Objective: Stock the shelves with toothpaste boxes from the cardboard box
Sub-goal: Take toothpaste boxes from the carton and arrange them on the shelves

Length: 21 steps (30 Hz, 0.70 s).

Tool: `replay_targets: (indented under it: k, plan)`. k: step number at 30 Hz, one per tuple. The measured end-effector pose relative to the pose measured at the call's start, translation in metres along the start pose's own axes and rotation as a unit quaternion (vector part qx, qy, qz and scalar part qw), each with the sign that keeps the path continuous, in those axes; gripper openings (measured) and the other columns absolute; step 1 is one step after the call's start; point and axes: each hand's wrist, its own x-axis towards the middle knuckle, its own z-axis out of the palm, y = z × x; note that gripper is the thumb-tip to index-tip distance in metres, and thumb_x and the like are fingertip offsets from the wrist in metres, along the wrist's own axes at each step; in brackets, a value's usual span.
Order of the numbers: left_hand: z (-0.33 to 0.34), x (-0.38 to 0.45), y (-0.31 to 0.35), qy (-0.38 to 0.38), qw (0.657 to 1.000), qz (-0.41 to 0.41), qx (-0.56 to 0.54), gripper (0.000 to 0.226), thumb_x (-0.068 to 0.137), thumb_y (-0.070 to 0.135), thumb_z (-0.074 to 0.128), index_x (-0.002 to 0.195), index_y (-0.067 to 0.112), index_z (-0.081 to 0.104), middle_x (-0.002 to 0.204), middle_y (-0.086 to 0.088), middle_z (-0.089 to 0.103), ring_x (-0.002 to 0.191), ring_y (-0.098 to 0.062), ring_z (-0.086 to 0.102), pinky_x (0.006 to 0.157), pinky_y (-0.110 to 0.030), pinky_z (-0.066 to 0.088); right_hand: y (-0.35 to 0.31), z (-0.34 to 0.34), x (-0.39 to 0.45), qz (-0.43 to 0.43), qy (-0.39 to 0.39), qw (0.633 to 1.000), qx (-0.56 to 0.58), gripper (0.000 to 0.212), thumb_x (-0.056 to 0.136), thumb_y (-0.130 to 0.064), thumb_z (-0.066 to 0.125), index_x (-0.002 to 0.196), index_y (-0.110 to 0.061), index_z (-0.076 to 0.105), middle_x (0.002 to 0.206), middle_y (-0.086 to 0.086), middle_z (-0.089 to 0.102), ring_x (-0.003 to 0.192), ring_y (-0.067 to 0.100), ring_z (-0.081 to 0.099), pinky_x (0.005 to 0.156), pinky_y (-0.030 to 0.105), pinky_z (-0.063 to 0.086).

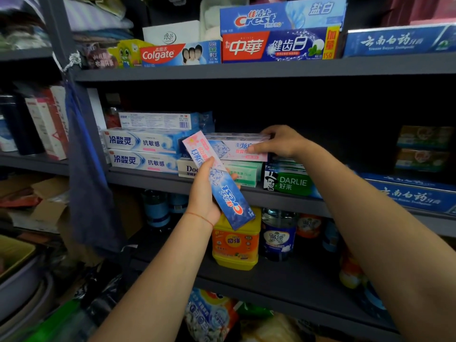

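The middle shelf (pixel 172 180) is partly filled, so the stocking looks well under way, though the dark stretch toward three o'clock of the stacked boxes looks free for more, and the cardboard box the stock comes from is not something I can pick out from here. The right hand (pixel 281 141) is curled over the end of a pale pink-and-white Crest box (pixel 237 148), thumb on its front face, with the box lying on top of a green box (pixel 244 172); I'd judge it is being set or squared in place. The left hand (pixel 204 193) grips a second Crest box (pixel 218 183), blue fading to pink, held tilted in front of the shelf edge with its logo end down toward five o'clock, so that one has yet to go on. At nine o'clock of the hands sit two white-and-blue boxes (pixel 145 151) printed 冷酸灵 抗敏感, with a barcoded box lying on top. Below the right hand a green box reads DARLIE 好来 (pixel 288 182), and a white one beside it starts "Doc". On the top shelf (pixel 246 70), toward twelve o'clock, I can read Colgate (pixel 177 54), 中華 健齿白 (pixel 278 45) and a blue Crest box marked 盐白 (pixel 281 16). Long blue boxes with white script lie at two and four o'clock.
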Motion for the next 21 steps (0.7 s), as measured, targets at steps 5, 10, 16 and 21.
replay_targets:
  k: [5, 10, 16, 21]
  plan:
    - [0.0, -0.002, 0.001, -0.004, 1.0, -0.003, -0.001, 0.028, 0.098, 0.041, 0.051, 0.111, 0.018, 0.057, 0.073, -0.002, 0.063, 0.078, -0.018, 0.063, 0.077, -0.038, 0.053, 0.009, 0.002, 0.0, 0.003, 0.002, 0.999, 0.052, 0.087, 0.069, -0.039, 0.086, 0.14, -0.009, 0.046, 0.125, 0.01, 0.061, 0.1, 0.023, 0.067, 0.087, 0.036, 0.058]
    - [0.0, -0.003, 0.002, 0.001, 1.0, -0.006, 0.005, 0.034, 0.098, 0.041, 0.051, 0.119, 0.015, 0.054, 0.075, -0.003, 0.063, 0.076, -0.018, 0.064, 0.077, -0.038, 0.053, 0.008, -0.004, 0.007, 0.015, 0.05, 0.998, 0.024, 0.088, 0.069, -0.039, 0.086, 0.139, -0.003, 0.046, 0.125, 0.011, 0.059, 0.1, 0.026, 0.065, 0.073, 0.035, 0.059]
    - [0.003, -0.01, 0.007, -0.006, 1.0, -0.008, -0.018, 0.025, 0.099, 0.036, 0.046, 0.112, 0.015, 0.055, 0.083, -0.006, 0.056, 0.078, -0.021, 0.058, 0.085, -0.043, 0.051, 0.006, 0.003, 0.008, 0.016, 0.012, 1.0, -0.019, 0.092, 0.075, -0.045, 0.081, 0.147, -0.006, 0.039, 0.145, 0.01, 0.049, 0.128, 0.025, 0.051, 0.104, 0.03, 0.04]
    - [0.003, -0.01, 0.02, -0.035, 0.999, 0.016, -0.023, 0.016, 0.099, 0.027, 0.055, 0.108, 0.017, 0.064, 0.091, -0.003, 0.07, 0.084, -0.018, 0.066, 0.078, -0.035, 0.056, -0.013, 0.0, -0.014, -0.05, 0.184, 0.977, -0.094, 0.079, 0.084, -0.051, 0.07, 0.145, -0.011, 0.04, 0.14, 0.019, 0.046, 0.128, 0.033, 0.047, 0.108, 0.042, 0.04]
